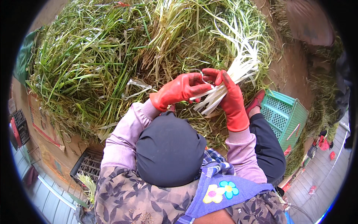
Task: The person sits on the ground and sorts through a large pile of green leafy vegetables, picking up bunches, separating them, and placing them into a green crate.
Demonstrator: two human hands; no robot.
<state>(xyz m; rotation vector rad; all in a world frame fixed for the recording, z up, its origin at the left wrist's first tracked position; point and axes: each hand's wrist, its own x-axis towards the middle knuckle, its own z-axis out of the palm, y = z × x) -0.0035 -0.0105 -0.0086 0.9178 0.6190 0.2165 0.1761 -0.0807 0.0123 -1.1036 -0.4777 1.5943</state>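
Both hands wear red rubber gloves. My right hand (230,98) is closed around a bundle of long pale stalks with green leaves (240,68), held near its white lower ends, which point down and left. My left hand (186,88) is at the left side of the bundle, its thumb and fingers pinching a thin pale strand (205,79) beside the stalks; whether the strand is a leaf or a tie I cannot tell. The leafy ends of the bundle spread up and left over a large heap of green leafy stalks (84,64).
A green plastic crate (296,117) stands at the right by a bent leg and a red shoe (256,102). A dark crate (88,165) is at the lower left, with pale stalks (88,184) beside it. Looser stalks (167,33) lie on the heap ahead.
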